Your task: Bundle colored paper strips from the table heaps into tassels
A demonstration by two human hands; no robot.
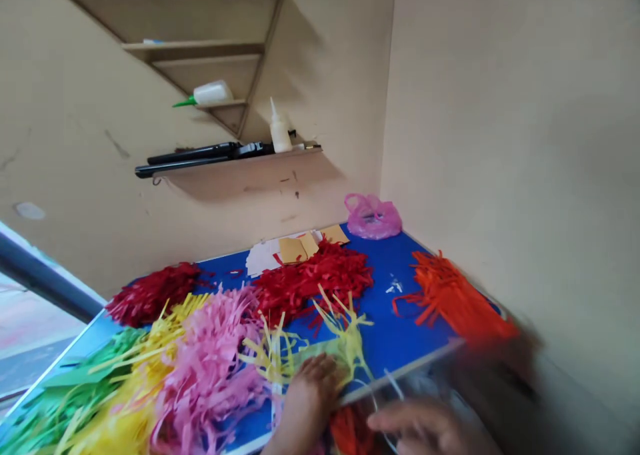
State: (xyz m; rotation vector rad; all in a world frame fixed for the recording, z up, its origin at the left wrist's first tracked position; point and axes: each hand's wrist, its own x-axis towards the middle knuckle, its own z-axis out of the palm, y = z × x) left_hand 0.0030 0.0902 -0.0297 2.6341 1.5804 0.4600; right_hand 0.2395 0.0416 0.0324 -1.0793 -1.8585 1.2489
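Observation:
My left hand (313, 391) lies over a pale yellow fringed paper piece (350, 338) at the front edge of the blue table (385, 321), fingers bent down onto it; whether it grips the paper is hard to tell. My right hand (425, 425), blurred, is just beyond the table's front edge with one finger pointing left. White string (395, 383) shows near that finger. Orange-red fringed paper (350, 429) sits below the edge between my two hands. What the right fingers hold, if anything, is smeared.
Fringed paper lies in pink (217, 361), yellow (125, 408), green (75, 388), red (315, 278), dark red (155, 295) and orange (450, 298) bunches. A pink plastic bag (373, 218) sits at the back corner. A wall shelf (230, 160) holds a glue bottle (281, 131).

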